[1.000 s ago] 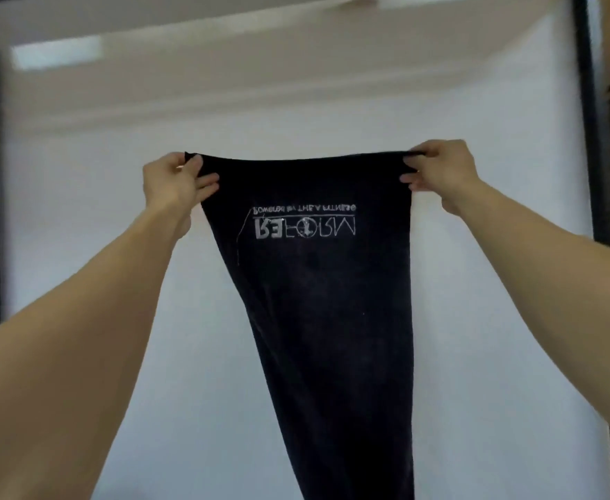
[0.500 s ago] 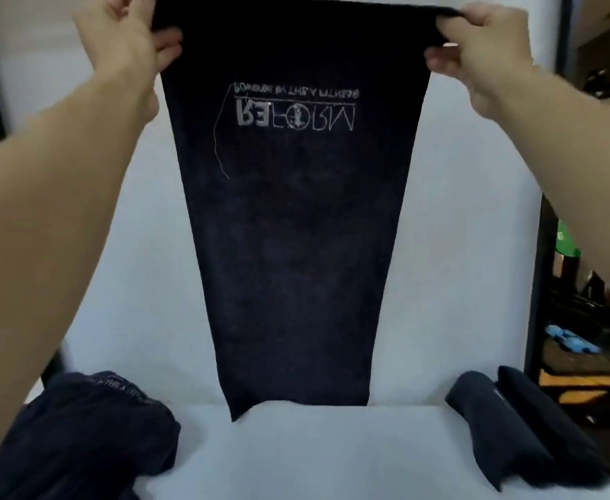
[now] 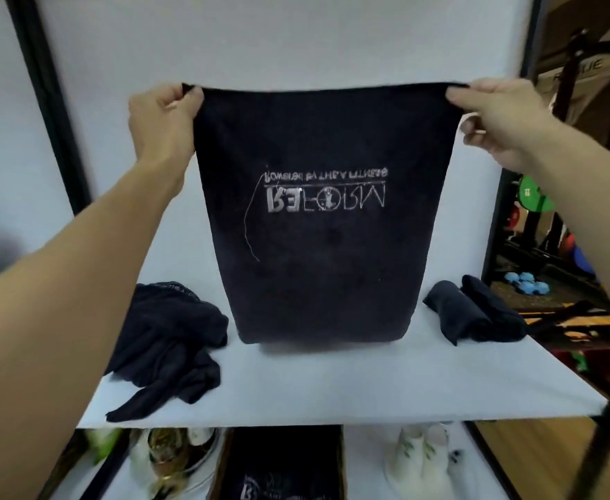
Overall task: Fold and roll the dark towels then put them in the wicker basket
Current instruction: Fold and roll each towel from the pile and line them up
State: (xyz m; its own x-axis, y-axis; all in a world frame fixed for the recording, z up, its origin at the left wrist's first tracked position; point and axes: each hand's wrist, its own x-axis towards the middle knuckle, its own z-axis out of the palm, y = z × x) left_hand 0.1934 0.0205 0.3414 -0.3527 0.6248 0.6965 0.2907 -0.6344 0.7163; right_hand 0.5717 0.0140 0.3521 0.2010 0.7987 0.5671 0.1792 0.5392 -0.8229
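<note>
Two grips, one dark towel (image 3: 318,254). Upper corners were pinched by the left grip (image 3: 162,115) and the right grip (image 3: 495,115), level and well apart. It hung flat between and below them, long axis vertical (print upside down), lower hem at the worktop (image 3: 332,387), contact unclear. Neither grip was nearer.

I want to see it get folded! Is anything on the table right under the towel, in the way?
Nothing visible. The left hand and right hand hold the towel over a bare stretch of white table. The crumpled pile lies to its left, the rolled towels to its right.
</note>
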